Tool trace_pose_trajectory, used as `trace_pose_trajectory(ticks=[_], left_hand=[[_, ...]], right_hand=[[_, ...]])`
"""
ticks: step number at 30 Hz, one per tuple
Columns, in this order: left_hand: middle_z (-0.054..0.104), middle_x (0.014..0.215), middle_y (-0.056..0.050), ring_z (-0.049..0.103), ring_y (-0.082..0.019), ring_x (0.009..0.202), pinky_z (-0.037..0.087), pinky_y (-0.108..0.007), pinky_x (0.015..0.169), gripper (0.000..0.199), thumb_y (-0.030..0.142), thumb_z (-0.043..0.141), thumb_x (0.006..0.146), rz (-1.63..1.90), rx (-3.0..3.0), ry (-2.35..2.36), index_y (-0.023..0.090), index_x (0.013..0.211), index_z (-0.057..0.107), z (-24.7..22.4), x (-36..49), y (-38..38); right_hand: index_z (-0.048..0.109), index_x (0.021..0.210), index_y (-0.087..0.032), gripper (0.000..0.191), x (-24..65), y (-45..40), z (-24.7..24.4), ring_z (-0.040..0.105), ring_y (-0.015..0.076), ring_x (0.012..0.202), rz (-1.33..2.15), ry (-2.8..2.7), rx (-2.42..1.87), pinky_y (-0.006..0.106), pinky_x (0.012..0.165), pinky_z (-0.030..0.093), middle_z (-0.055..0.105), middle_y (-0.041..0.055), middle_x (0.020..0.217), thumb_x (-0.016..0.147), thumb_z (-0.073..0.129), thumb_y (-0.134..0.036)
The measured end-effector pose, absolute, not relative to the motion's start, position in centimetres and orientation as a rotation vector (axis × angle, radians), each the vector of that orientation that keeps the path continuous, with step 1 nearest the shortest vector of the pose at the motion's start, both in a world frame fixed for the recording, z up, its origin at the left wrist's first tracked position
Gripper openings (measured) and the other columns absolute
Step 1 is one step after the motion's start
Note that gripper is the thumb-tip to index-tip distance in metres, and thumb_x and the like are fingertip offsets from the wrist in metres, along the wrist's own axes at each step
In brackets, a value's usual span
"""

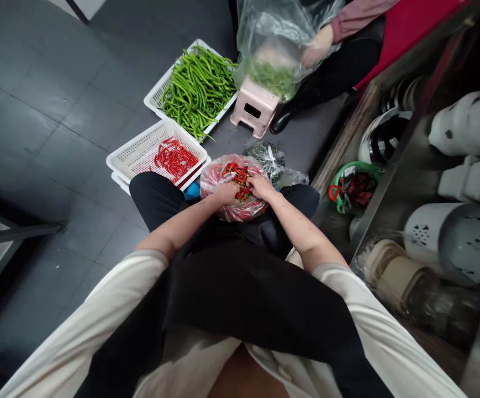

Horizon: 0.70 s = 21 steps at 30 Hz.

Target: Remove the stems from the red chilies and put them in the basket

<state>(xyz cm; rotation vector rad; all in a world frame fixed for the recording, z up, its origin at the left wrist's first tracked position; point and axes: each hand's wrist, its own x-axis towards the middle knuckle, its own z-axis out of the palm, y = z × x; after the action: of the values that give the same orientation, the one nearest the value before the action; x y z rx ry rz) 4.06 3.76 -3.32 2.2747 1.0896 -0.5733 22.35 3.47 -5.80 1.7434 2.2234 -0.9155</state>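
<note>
Between my knees stands a clear plastic bag, its mouth spread wide around red chili peppers with green stems. My left hand reaches over the bag's left side, fingers closed among the chilies. From the right, my right hand comes in with its fingertips pinched at a chili pepper; the exact grip is too small to see clearly. Just left of the bag, a white perforated basket holds loose red chilies without visible green stems.
Behind it, another white basket is heaped with long green peppers. A tied bag of dark greens lies beyond my bag. Across from me, a person's hand holds a large bag over a pink stool. Shelves with pots line the right.
</note>
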Motion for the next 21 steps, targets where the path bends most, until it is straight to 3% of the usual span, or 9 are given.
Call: trace_pose_trajectory(ticks=[6,11,16,21], left_hand=[[0.066,0.115,-0.016,0.065,-0.03,0.105,0.051,-0.04,0.088,0.045,0.038,0.052,0.086,-0.554,2.198,1.287,0.016,0.125,0.057,-3.5,4.0,2.3],[0.07,0.108,-0.016,0.066,-0.031,0.104,0.05,-0.041,0.089,0.039,0.032,0.045,0.089,-0.435,2.133,1.403,0.018,0.12,0.063,-2.9,3.8,3.8],[0.07,0.109,-0.01,0.065,-0.025,0.105,0.047,-0.036,0.094,0.032,0.034,0.051,0.088,-0.278,2.017,1.423,0.021,0.114,0.065,-0.8,2.4,5.6],[0.068,0.079,-0.004,0.063,-0.015,0.072,0.051,-0.03,0.076,0.024,0.025,0.046,0.092,0.019,1.591,1.396,0.016,0.106,0.062,0.7,1.0,5.8]], right_hand=[[0.064,0.125,-0.028,0.046,22.1,2.3,-5.7,0.06,0.0245,0.099,-0.95,2.256,1.689,0.033,0.083,0.044,0.057,0.0108,0.119,0.081,0.058,-0.016],[0.071,0.112,-0.028,0.029,21.6,3.0,-6.4,0.06,0.0252,0.105,-0.967,2.214,1.897,0.036,0.09,0.045,0.057,0.0096,0.128,0.085,0.06,-0.025],[0.072,0.093,-0.023,0.014,22.4,3.6,-5.9,0.061,0.019,0.087,-1.26,2.186,2.203,0.033,0.085,0.046,0.068,0.0023,0.089,0.08,0.067,-0.027],[0.064,0.093,-0.019,0.024,23.2,3.1,-4.4,0.045,0.0096,0.051,-2.254,1.734,2.501,0.023,0.053,0.039,0.054,-0.0057,0.06,0.074,0.07,-0.032]])
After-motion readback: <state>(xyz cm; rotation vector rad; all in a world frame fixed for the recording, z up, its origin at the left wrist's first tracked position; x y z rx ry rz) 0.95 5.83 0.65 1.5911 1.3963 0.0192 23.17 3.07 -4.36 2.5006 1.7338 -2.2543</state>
